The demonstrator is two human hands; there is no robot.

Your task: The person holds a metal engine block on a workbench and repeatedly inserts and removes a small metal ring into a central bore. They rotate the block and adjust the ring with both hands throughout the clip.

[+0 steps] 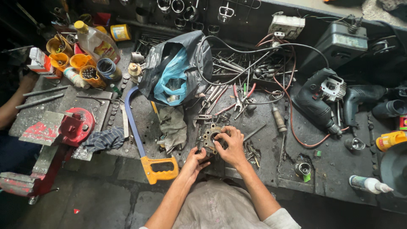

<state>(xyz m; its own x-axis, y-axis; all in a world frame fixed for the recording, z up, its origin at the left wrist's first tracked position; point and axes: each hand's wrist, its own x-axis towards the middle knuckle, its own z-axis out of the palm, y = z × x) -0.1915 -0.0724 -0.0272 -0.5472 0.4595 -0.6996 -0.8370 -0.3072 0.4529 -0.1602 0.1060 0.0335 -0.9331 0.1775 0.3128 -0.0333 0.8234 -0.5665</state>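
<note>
Fingers of our right hand [231, 146] curled over the round metal flanged part [210, 136] lying at the bench's near edge, fingertips in its centre bore; our left hand [194, 163] gripped its rim at seven o'clock. We judged the work midway: the part was freed and on the workbench [263, 157], but nothing was yet fitted. Pliers [241, 99] lay at one o'clock, a hacksaw [142, 148] at nine, a red vise [63, 129] beyond.
</note>
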